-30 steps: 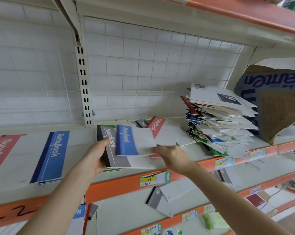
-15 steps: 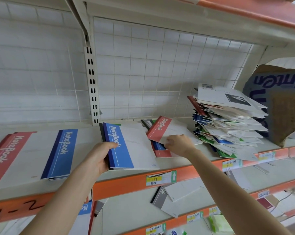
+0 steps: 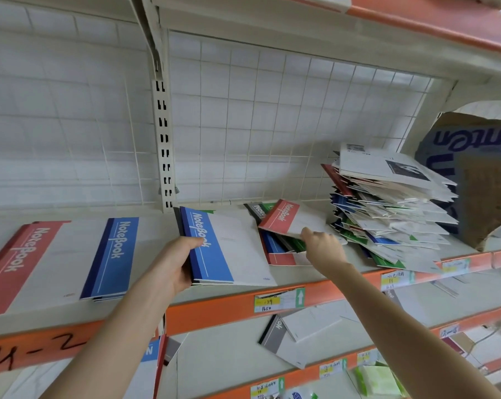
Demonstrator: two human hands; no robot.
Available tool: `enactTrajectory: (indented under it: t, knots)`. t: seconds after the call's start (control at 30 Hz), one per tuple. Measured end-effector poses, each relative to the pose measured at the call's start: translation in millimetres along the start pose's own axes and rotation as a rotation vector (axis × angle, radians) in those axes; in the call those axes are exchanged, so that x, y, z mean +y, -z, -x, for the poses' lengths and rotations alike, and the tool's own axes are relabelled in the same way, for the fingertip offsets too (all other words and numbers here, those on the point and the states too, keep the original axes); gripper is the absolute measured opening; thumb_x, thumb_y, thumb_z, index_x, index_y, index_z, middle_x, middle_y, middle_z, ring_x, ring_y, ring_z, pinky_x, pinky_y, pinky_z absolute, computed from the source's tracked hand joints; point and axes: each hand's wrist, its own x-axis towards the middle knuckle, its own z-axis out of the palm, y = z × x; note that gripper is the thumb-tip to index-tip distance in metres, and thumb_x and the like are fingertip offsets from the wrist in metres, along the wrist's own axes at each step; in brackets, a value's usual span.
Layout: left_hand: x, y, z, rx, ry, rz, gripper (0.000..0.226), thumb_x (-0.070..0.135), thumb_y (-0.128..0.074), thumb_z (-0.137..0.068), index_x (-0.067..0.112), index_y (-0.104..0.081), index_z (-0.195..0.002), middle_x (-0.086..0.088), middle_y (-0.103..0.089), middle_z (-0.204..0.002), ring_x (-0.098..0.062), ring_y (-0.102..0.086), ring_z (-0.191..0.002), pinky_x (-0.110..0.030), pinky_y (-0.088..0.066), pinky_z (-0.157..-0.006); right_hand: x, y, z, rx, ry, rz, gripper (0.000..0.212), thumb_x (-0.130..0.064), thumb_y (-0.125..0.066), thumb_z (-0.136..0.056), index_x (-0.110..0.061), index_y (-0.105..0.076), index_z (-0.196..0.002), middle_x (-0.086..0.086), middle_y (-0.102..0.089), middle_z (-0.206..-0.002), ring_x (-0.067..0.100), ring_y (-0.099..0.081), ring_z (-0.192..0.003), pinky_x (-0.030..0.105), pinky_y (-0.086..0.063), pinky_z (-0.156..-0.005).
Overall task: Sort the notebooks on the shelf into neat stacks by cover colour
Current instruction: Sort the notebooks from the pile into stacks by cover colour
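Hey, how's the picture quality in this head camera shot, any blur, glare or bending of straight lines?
Head view: wide-angle bending curves the orange shelf edge and white wire grid back panel; lighting is soft and even, with no harsh glare; the blue-spined notebook in the left hand reads sharply, while the right hand and the leaning mixed-colour notebook pile look slightly smeared.

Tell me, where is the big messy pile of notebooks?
The messy pile sits at the shelf's right end, beside the cardboard box.
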Motion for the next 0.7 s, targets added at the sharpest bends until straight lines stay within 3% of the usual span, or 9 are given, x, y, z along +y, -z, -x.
enactTrajectory:
  t: [0.07,0.17,0.23,0.33,0.4,0.47,0.57,0.7]
  knots:
    - [1.9,0.7,1.0,-0.01,-0.005,0.002,0.017,0.011,-0.047,-0.097,0.007,-0.046,-0.114,-0.008,-0.059,-0.086,-0.024,-0.057,-0.073,-0.037,-0.044,-0.06,8.2,-12.6,4.6,0.161,-0.029,-0.106,0.022,0.015,-0.058,-0.069,0.003,-0.057,-0.087,0.017,-0.062,-0.062,0.028,-0.053,-0.047,0.021,-0.022,-0.042]
    - [1.6,0.9,-1.0,0.001,-0.013,0.013,0.017,0.012,-0.046,-0.097,0.007,-0.047,-0.113,-0.007,-0.059,-0.084,-0.024,-0.057,-0.071,-0.037,-0.044,-0.059,7.7,-12.5,10.4,0.33,0.011,-0.314,0.018,0.017,-0.052,-0.061,0.005,-0.062,-0.071,0.01,-0.051,-0.039,0.015,-0.031,-0.03,0.011,-0.009,-0.033]
    - [0.3,-1.5,-3.5,0.008,-0.008,0.026,0.02,0.015,-0.046,-0.098,0.008,-0.048,-0.117,-0.007,-0.059,-0.084,-0.025,-0.057,-0.073,-0.039,-0.044,-0.064,-4.9,-7.4,14.9,0.384,0.148,-0.384,0.023,0.012,-0.05,-0.063,0.001,-0.066,-0.075,0.006,-0.056,-0.042,0.017,-0.042,-0.026,0.019,-0.02,-0.023]
    - [-0.1,-7.8,-5.4,0.021,0.001,0.051,0.018,0.021,-0.042,-0.1,0.008,-0.052,-0.108,-0.008,-0.059,-0.082,-0.025,-0.058,-0.072,-0.04,-0.047,-0.065,-37.2,-4.2,25.8,0.282,0.494,-0.528,0.034,-0.003,-0.04,-0.08,0.001,-0.068,-0.099,0.009,-0.073,-0.076,0.02,-0.068,-0.055,0.024,-0.052,-0.046]
    - [0.9,-10.3,-6.3,0.017,-0.006,0.019,0.018,0.019,-0.044,-0.099,0.007,-0.053,-0.109,-0.011,-0.061,-0.088,-0.027,-0.059,-0.077,-0.039,-0.047,-0.068,-54.6,0.0,34.4,0.174,0.668,-0.617,0.033,-0.01,-0.043,-0.086,0.0,-0.065,-0.109,0.01,-0.072,-0.097,0.023,-0.07,-0.077,0.029,-0.057,-0.066]
    - [2.4,-8.4,-8.5,0.027,-0.024,-0.038,0.028,0.009,-0.047,-0.097,0.004,-0.048,-0.124,-0.016,-0.059,-0.105,-0.029,-0.057,-0.091,-0.041,-0.043,-0.074,-58.2,4.9,34.1,0.107,0.728,-0.704,0.03,-0.014,-0.045,-0.089,0.0,-0.065,-0.104,0.011,-0.068,-0.111,0.025,-0.068,-0.092,0.03,-0.054,-0.079]
    - [4.1,-1.8,-11.4,0.046,-0.046,-0.084,0.031,0.003,-0.049,-0.094,0.005,-0.046,-0.125,-0.018,-0.061,-0.105,-0.028,-0.058,-0.08,-0.038,-0.044,-0.062,-42.9,12.9,19.9,-0.038,0.524,-0.758,0.033,-0.027,-0.048,-0.09,-0.005,-0.065,-0.108,0.005,-0.062,-0.124,0.022,-0.063,-0.104,0.027,-0.047,-0.089]
    - [3.9,1.7,-10.2,0.044,-0.029,-0.099,0.025,0.004,-0.049,-0.094,0.007,-0.047,-0.119,-0.011,-0.059,-0.083,-0.025,-0.058,-0.07,-0.036,-0.043,-0.054,-2.8,5.4,-7.5,-0.189,0.114,-0.483,0.042,-0.027,-0.053,-0.092,-0.018,-0.048,-0.134,0.003,-0.047,-0.14,0.021,-0.048,-0.123,0.027,-0.036,-0.099]
